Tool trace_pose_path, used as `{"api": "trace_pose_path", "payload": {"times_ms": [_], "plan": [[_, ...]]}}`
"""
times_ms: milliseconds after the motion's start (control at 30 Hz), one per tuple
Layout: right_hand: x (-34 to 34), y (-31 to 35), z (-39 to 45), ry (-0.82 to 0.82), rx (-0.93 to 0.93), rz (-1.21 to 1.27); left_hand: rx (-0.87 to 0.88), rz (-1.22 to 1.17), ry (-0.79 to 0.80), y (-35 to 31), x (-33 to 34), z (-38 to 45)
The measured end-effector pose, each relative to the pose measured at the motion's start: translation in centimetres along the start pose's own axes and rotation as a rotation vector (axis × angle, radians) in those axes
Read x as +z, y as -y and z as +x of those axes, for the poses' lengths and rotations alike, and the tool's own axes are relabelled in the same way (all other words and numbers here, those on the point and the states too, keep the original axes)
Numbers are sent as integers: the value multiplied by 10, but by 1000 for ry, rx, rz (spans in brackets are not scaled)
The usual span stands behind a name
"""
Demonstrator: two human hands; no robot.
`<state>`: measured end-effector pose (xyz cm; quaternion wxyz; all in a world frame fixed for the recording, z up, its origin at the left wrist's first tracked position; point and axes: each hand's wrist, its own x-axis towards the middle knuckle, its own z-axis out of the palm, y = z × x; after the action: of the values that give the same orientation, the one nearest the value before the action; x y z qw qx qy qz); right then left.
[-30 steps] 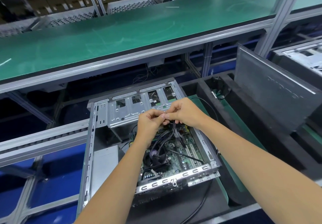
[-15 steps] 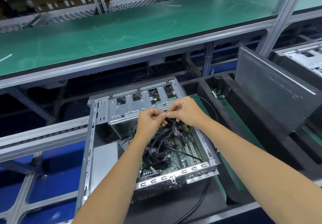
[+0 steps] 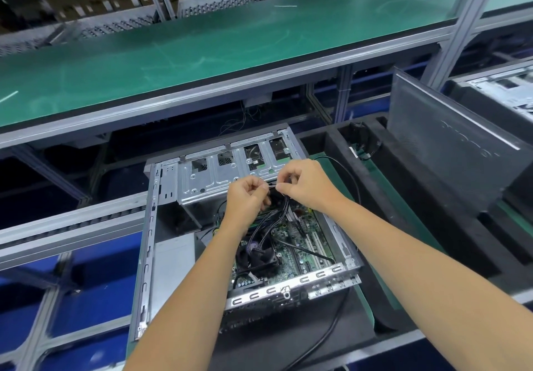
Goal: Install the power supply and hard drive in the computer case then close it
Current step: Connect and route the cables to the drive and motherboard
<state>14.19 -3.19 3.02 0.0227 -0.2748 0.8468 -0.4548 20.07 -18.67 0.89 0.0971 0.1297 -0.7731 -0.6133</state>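
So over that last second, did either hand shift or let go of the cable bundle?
Hardly any change. Both the left hand and the right hand keep pinching the black cable bundle above the motherboard, fingertips still together; neither let go. The open computer case and the side panel leaning at right stayed put.

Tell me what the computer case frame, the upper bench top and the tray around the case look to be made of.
Computer case frame: bare sheet metal, probably galvanised steel; dull silver sheen, stamped slots and folded edges.
Upper bench top: green mat, likely rubber or vinyl; matte, scuffed with pale scratches, dark edge layer, on an aluminium-looking rail.
Tray: seemingly black foam; matte, thick, soft-looking cut walls.
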Motion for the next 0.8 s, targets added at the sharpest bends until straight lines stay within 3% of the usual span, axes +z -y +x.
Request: {"api": "trace_pose_path", "payload": {"times_ms": [267, 633, 800], "plan": [[-2, 2, -1, 18, 18, 7, -24, -82, -133, 7, -22, 6], [-1, 3, 0, 37, 2, 16, 25, -126, -157, 4, -19, 5], [2, 0, 2, 9, 40, 17, 77, -49, -224, 5, -18, 6]]}}
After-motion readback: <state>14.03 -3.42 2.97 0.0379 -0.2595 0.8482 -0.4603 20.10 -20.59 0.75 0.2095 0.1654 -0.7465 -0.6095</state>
